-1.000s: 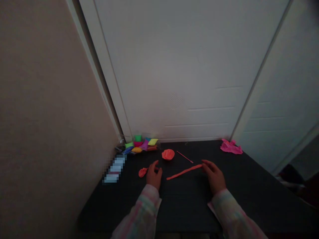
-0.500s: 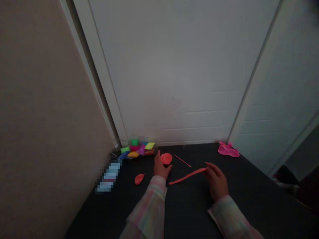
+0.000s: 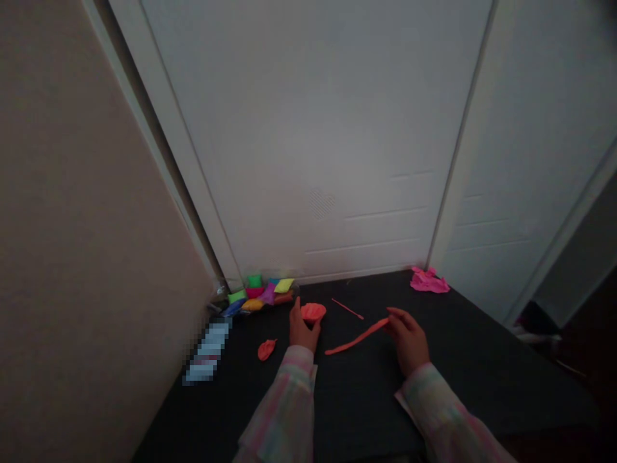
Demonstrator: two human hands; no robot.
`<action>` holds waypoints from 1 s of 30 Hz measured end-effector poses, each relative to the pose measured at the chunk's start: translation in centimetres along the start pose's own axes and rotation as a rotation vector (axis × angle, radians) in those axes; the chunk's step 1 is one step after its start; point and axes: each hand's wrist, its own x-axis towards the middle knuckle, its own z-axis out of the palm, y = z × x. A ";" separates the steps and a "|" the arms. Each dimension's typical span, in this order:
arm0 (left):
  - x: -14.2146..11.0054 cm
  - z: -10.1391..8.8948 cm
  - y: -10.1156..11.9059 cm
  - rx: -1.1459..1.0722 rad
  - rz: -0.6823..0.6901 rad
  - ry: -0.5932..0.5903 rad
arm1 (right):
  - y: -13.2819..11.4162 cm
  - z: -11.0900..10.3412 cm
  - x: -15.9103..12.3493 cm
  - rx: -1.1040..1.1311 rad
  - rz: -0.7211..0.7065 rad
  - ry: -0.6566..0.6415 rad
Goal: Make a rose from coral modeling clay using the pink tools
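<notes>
My left hand [image 3: 303, 332] has its thumb and fingers around a coral-red, bowl-shaped piece of modelling clay [image 3: 313, 312] at the middle of the black table. My right hand [image 3: 409, 341] pinches the far right end of a long, flat strip of coral-red clay [image 3: 357, 339]. The strip's other end points left, toward my left wrist, and lies on or just above the table. Between the hands and farther back is a thin coral-red stick [image 3: 348, 308]. Left of my left hand lies a small flattened coral-red clay piece [image 3: 267, 349].
Several colourful clay packets [image 3: 254, 299] are heaped at the back left. In front of them lies a blurred-out, pale blue item [image 3: 208, 352]. A crumpled pink piece [image 3: 429, 280] sits at the back right corner. A white panelled surface [image 3: 308, 128] rises behind the black table [image 3: 357, 411].
The view has shifted a little to the right. The clay bowl in my left hand has tipped and now shows more of its side. My right hand still holds the strip's end.
</notes>
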 end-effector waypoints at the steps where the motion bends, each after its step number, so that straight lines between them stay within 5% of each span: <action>1: -0.4 -0.3 0.0 0.000 -0.002 0.005 | -0.1 0.0 0.0 0.003 0.000 0.004; 9: -4.7 -4.1 -0.4 -0.083 -0.070 -0.072 | -0.5 0.3 0.0 0.067 0.029 -0.002; 14: -6.7 -5.4 0.1 -0.118 -0.073 -0.199 | -4.0 1.7 -1.1 0.159 -0.024 -0.063; 22: -6.9 -6.1 0.5 -0.051 0.027 -0.249 | -9.4 3.7 -3.5 0.098 -0.170 -0.295; 30: -7.0 -6.3 0.8 -0.012 0.036 -0.281 | -9.5 4.8 -5.0 0.031 -0.130 -0.420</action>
